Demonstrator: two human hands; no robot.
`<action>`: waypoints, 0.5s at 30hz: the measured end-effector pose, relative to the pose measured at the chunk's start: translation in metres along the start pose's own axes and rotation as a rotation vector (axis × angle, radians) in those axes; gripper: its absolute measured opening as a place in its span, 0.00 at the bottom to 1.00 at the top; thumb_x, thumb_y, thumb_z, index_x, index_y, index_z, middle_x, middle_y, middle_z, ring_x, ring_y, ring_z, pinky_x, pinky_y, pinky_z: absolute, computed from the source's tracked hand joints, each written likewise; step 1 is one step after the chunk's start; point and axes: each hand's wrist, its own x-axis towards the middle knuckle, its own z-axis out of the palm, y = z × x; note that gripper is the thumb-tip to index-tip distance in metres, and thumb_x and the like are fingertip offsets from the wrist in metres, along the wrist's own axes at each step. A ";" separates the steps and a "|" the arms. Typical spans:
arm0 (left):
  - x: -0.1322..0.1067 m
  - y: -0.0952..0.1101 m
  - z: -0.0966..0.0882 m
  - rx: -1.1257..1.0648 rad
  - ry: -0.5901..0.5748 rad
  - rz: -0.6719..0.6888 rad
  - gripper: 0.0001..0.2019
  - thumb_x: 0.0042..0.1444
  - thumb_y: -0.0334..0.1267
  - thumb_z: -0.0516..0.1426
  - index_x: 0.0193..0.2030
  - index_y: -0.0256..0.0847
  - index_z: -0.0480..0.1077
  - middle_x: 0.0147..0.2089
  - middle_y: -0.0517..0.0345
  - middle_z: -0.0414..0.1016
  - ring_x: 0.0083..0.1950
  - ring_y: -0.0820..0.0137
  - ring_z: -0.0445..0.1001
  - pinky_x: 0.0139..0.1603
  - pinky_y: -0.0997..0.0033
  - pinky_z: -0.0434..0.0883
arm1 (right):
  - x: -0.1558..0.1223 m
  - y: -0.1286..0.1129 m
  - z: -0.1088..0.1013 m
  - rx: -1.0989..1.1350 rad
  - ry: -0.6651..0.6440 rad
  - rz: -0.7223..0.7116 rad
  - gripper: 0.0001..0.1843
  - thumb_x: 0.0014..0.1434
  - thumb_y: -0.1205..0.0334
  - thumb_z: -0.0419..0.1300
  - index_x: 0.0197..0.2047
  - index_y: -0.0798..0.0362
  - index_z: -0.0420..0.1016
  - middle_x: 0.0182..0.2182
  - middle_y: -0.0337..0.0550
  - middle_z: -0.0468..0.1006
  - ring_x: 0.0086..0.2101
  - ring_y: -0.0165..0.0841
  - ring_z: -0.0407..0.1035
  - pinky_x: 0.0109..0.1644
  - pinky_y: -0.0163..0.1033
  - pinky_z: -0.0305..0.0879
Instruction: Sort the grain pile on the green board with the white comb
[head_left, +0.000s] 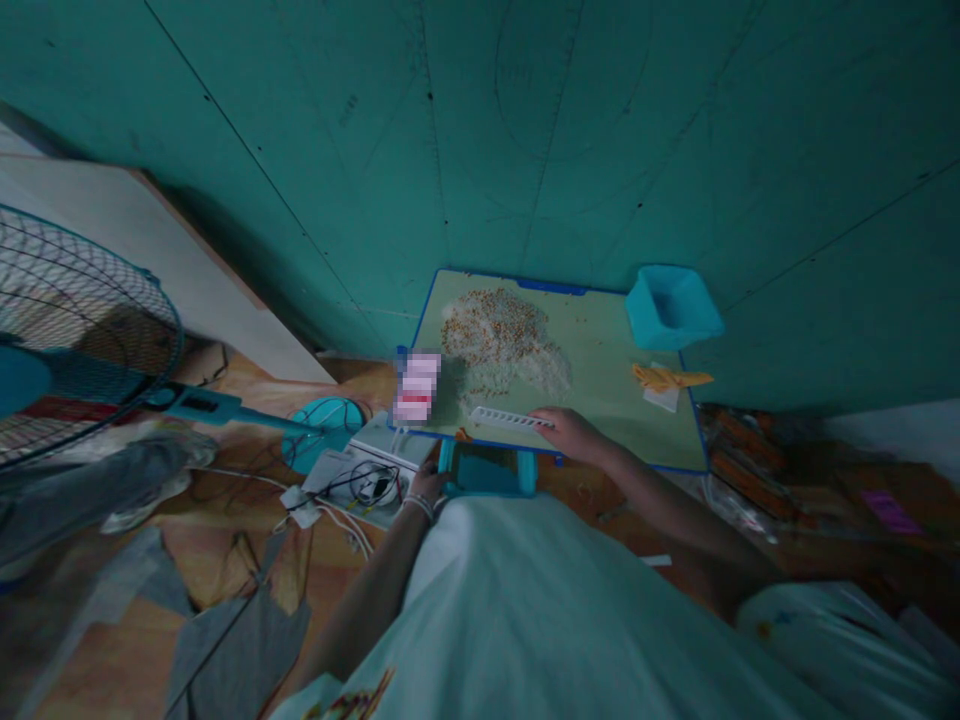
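My right hand [574,436] is closed around one end of a white strip with a row of slots [510,418], held low over the near edge of the small table [600,410]. Just beyond the strip, a heap of pale grains mixed with orange-brown kernels [499,335] is spread on the tabletop. Below the near edge is a blue plastic bin [529,470], close against my body. My left hand [429,484] grips its left side, with the fingers partly hidden. A few kernels lie along the near edge.
Another blue bin [675,310] stands at the table's back right corner, with an orange cloth-like item [667,378] nearer. A pixelated pink item [418,388] is at the left edge. Left are a fan [82,330] and tangled cables [367,485]. A green wall [480,150] rises behind.
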 end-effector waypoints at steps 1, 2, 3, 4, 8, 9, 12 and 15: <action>0.001 -0.001 0.000 0.007 0.008 0.000 0.07 0.31 0.26 0.56 0.21 0.39 0.65 0.17 0.65 0.68 0.20 0.74 0.66 0.24 0.75 0.65 | 0.000 -0.001 0.000 0.002 -0.008 -0.004 0.17 0.58 0.67 0.51 0.49 0.55 0.73 0.45 0.49 0.77 0.44 0.35 0.71 0.50 0.39 0.64; 0.002 -0.002 0.000 0.013 0.014 0.000 0.07 0.31 0.26 0.56 0.21 0.39 0.65 0.17 0.65 0.68 0.20 0.74 0.66 0.24 0.75 0.65 | -0.001 -0.001 0.000 0.004 -0.016 -0.007 0.17 0.58 0.67 0.51 0.49 0.55 0.74 0.45 0.49 0.77 0.44 0.35 0.71 0.50 0.39 0.64; 0.003 -0.003 0.000 0.015 0.017 0.001 0.07 0.31 0.26 0.56 0.21 0.39 0.65 0.17 0.65 0.68 0.20 0.74 0.66 0.24 0.75 0.65 | -0.001 -0.002 0.000 0.006 -0.023 -0.009 0.17 0.58 0.67 0.51 0.49 0.55 0.74 0.45 0.49 0.77 0.44 0.35 0.71 0.50 0.39 0.64; 0.004 -0.003 -0.001 0.009 0.013 0.001 0.07 0.31 0.26 0.56 0.21 0.39 0.65 0.17 0.66 0.68 0.21 0.74 0.67 0.25 0.75 0.65 | -0.001 -0.003 0.000 0.009 -0.028 -0.010 0.17 0.58 0.67 0.51 0.49 0.55 0.74 0.45 0.49 0.77 0.44 0.35 0.71 0.50 0.40 0.64; 0.004 -0.003 -0.001 -0.065 -0.018 0.007 0.08 0.30 0.26 0.56 0.22 0.39 0.65 0.16 0.66 0.68 0.20 0.74 0.66 0.24 0.74 0.66 | -0.003 -0.004 0.001 0.028 -0.029 -0.001 0.17 0.58 0.67 0.51 0.49 0.54 0.74 0.45 0.48 0.77 0.45 0.35 0.71 0.50 0.40 0.64; 0.004 -0.003 -0.001 -0.073 -0.018 0.008 0.08 0.29 0.26 0.56 0.22 0.39 0.65 0.16 0.66 0.68 0.19 0.75 0.66 0.24 0.74 0.65 | -0.003 -0.004 0.001 0.035 -0.029 -0.002 0.17 0.58 0.67 0.51 0.49 0.54 0.74 0.45 0.48 0.77 0.45 0.35 0.71 0.50 0.40 0.64; 0.003 -0.002 -0.001 -0.076 -0.012 0.011 0.08 0.29 0.26 0.56 0.21 0.39 0.64 0.15 0.66 0.67 0.19 0.75 0.65 0.23 0.75 0.64 | -0.004 -0.003 0.002 0.046 -0.036 -0.014 0.17 0.58 0.67 0.51 0.49 0.53 0.74 0.45 0.48 0.77 0.44 0.35 0.71 0.49 0.40 0.64; 0.001 0.000 -0.001 -0.064 -0.014 0.024 0.08 0.28 0.26 0.56 0.20 0.39 0.63 0.15 0.66 0.67 0.18 0.75 0.65 0.22 0.75 0.64 | -0.006 -0.002 0.001 0.048 -0.034 -0.018 0.17 0.58 0.66 0.52 0.49 0.53 0.74 0.45 0.48 0.77 0.44 0.35 0.71 0.50 0.40 0.64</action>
